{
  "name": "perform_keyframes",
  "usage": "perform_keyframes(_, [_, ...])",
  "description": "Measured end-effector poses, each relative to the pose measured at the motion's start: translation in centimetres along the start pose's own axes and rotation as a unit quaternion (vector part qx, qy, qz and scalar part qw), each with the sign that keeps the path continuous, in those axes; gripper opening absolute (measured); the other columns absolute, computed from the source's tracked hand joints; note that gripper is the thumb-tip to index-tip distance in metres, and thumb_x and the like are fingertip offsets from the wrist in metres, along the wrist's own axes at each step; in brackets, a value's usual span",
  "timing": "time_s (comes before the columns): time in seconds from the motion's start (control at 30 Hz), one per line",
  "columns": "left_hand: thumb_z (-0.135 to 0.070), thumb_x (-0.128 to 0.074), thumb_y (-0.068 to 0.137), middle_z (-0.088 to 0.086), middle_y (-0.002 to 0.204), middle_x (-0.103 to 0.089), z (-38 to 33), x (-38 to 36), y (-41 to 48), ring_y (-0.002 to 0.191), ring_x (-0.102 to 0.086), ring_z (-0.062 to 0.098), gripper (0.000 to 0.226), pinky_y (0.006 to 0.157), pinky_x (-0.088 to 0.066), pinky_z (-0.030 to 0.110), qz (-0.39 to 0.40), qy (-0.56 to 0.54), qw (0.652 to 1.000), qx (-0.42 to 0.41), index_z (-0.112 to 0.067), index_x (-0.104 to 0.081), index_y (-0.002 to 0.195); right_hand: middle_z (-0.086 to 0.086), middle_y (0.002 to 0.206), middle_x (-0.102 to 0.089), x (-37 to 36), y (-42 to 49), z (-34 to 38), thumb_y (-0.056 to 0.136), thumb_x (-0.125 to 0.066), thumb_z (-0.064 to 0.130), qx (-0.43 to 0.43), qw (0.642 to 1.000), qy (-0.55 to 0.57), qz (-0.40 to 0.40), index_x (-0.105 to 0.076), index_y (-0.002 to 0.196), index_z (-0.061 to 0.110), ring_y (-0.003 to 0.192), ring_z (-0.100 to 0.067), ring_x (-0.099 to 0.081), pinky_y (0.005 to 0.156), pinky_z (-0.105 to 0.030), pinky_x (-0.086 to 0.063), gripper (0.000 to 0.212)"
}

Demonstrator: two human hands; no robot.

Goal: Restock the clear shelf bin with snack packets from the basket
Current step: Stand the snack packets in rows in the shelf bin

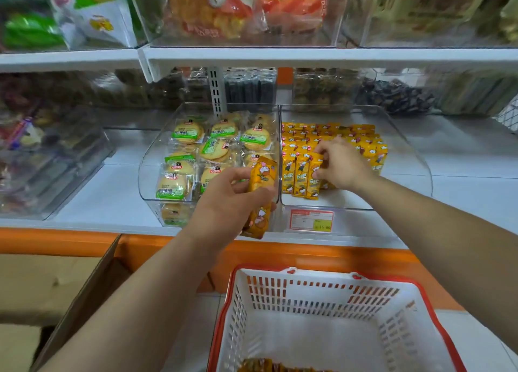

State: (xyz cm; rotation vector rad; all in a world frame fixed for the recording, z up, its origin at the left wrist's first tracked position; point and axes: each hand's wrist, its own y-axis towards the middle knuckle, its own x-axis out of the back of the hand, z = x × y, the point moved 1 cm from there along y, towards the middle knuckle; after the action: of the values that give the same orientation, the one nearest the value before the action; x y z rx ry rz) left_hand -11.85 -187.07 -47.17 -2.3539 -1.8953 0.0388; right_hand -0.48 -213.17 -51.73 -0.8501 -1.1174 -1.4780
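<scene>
A clear shelf bin (406,153) holds rows of yellow snack packets (300,175), standing upright at its front left. My right hand (343,164) is inside that bin, its fingers pinching an upright yellow packet (315,172) in the front row. My left hand (232,200) grips a small stack of the same yellow packets (259,195) in front of the divider between two bins. A white basket with a red rim (330,324) sits below the shelf; a few yellow packets (269,366) show at its bottom edge.
The clear bin to the left (157,161) holds round biscuits in green-labelled wrappers. A price tag (311,220) hangs on the yellow bin's front. An open cardboard box (70,287) stands at the lower left. An upper shelf (280,56) overhangs the bins.
</scene>
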Motion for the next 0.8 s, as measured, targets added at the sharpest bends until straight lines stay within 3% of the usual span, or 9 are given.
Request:
perform_keyframes(0.17, [-0.020,-0.075,0.091,0.001,0.103,-0.079,-0.2,-0.4,0.1,0.086,-0.078,0.019,0.036,0.063,-0.062,0.032,-0.014,-0.007,1.000,0.008,-0.019,-0.063,0.125,-0.001,0.123,-0.052,0.6,-0.9,0.5,0.074,-0.085,0.035,-0.011,1.000,-0.025,-0.008,-0.052,0.127,0.027,0.105,-0.024,-0.058,0.073,-0.034,-0.046,0.063])
perform_keyframes(0.3, [-0.028,-0.076,0.090,0.007,0.118,-0.073,-0.7,-1.1,-0.1,0.097,-0.076,0.025,0.049,0.087,-0.061,0.049,-0.018,0.013,1.000,0.004,-0.020,-0.059,0.135,0.001,0.122,-0.053,4.1,-3.2,0.9,0.071,-0.086,0.040,-0.022,0.999,-0.009,-0.038,-0.054,0.124,0.028,0.106,-0.022,-0.056,0.076,-0.034,-0.047,0.064])
perform_keyframes(0.4, [-0.030,-0.075,0.090,0.009,0.116,-0.072,-1.0,-2.0,-0.4,0.099,-0.075,0.026,0.025,0.092,-0.059,0.054,-0.005,0.014,1.000,0.003,-0.031,-0.063,0.112,0.004,0.101,-0.058,6.8,-6.6,1.0,0.072,-0.086,0.033,-0.005,0.993,0.116,-0.033,-0.058,0.108,0.028,0.083,-0.014,-0.054,0.070,-0.030,-0.043,0.046])
perform_keyframes(0.47, [-0.028,-0.073,0.092,0.009,0.109,-0.074,-1.1,-2.7,-0.6,0.094,-0.076,0.025,0.017,0.091,-0.060,0.054,0.015,0.004,1.000,0.004,-0.029,-0.066,0.107,0.005,0.090,-0.062,8.0,-9.7,1.2,0.077,-0.083,0.028,-0.010,0.968,0.250,-0.002,-0.060,0.105,0.028,0.070,-0.012,-0.058,0.063,-0.025,-0.044,0.037])
perform_keyframes(0.57, [-0.027,-0.071,0.094,0.007,0.094,-0.077,-1.3,-4.0,-1.1,0.089,-0.077,0.024,0.031,0.082,-0.062,0.045,0.040,0.012,0.999,0.008,-0.010,-0.069,0.121,0.005,0.088,-0.069,8.8,-14.3,1.6,0.086,-0.074,0.026,-0.013,0.918,0.396,0.037,-0.053,0.128,0.039,0.071,-0.015,-0.068,0.060,-0.030,-0.052,0.048])
perform_keyframes(0.67, [-0.027,-0.071,0.094,0.009,0.088,-0.077,-1.7,-5.7,-1.9,0.081,-0.075,0.025,0.038,0.065,-0.057,0.030,0.074,0.022,0.997,0.007,-0.008,-0.064,0.126,0.004,0.098,-0.072,8.8,-16.4,2.3,0.093,-0.067,0.024,-0.032,0.874,0.481,0.065,-0.043,0.141,0.047,0.081,-0.021,-0.073,0.062,-0.028,-0.055,0.058])
perform_keyframes(0.8, [-0.019,-0.076,0.088,0.013,0.093,-0.078,-1.8,-7.9,-2.7,0.078,-0.073,0.022,0.021,0.063,-0.059,0.027,0.105,0.022,0.994,-0.004,-0.017,-0.069,0.108,0.006,0.098,-0.073,9.4,-16.9,3.1,0.100,-0.056,0.029,-0.039,0.844,0.526,0.099,-0.056,0.134,0.042,0.086,-0.018,-0.073,0.064,-0.026,-0.055,0.036])
